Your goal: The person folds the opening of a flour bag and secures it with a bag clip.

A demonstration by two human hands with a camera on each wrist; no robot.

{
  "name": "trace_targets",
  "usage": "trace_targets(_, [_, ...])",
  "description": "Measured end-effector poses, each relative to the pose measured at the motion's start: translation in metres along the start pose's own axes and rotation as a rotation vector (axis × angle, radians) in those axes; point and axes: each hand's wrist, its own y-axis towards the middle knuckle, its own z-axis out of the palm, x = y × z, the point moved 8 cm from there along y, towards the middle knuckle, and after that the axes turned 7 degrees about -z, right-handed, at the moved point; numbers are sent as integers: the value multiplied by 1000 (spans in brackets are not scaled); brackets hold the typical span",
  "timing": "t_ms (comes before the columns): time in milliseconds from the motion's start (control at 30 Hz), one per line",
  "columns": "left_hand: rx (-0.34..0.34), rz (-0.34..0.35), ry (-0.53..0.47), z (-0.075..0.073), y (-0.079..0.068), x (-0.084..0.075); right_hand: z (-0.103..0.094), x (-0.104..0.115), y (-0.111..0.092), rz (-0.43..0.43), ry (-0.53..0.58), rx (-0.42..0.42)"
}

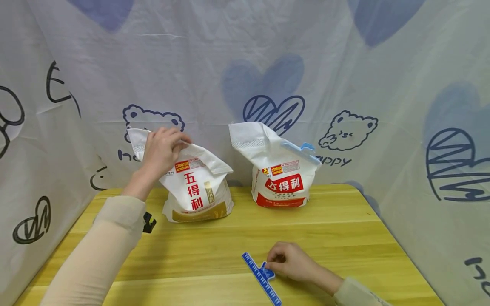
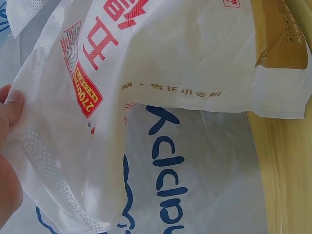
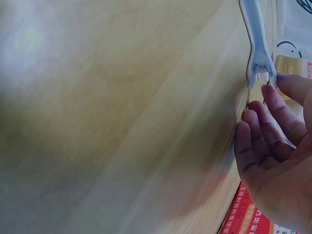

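Note:
My left hand [image 1: 162, 148] grips the folded-over top of a white flour bag [image 1: 183, 178] with red lettering and a gold band, standing at the left of the table. In the left wrist view, the thumb lies on the upper edge of this bag [image 2: 161, 58]. Low in the head view, my right hand [image 1: 292, 261] pinches the small handle of a long blue bag clip [image 1: 258, 276] between thumb and index finger. Seen edge-on in the right wrist view, the clip [image 3: 256, 34] extends away from the fingertips of my right hand [image 3: 278, 146].
A second flour bag [image 1: 283, 187], printed in red, stands to the right with a light blue clip [image 1: 300, 151] across its folded top. A small black object [image 1: 149, 222] lies beside the left bag. Patterned cloth [image 1: 206, 85] hangs around the wooden table [image 1: 325, 229].

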Motion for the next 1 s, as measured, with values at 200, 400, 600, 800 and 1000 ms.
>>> trace_targets(200, [-7,7,-2,-2,0,-1,0,1,1,35,28,10])
trace_targets(400, [-9,11,-10,-2,-1,-1,2,1,0,77,95,4])
trace_targets(600, [-22,19,-14,-2,-2,-1,3,3,-1,117,171,8])
trace_targets(800, [-27,20,-18,-2,-2,0,2,7,-1,118,193,1])
trace_targets(1000, [-31,25,-18,-3,-3,-1,4,4,-1,161,267,-1])
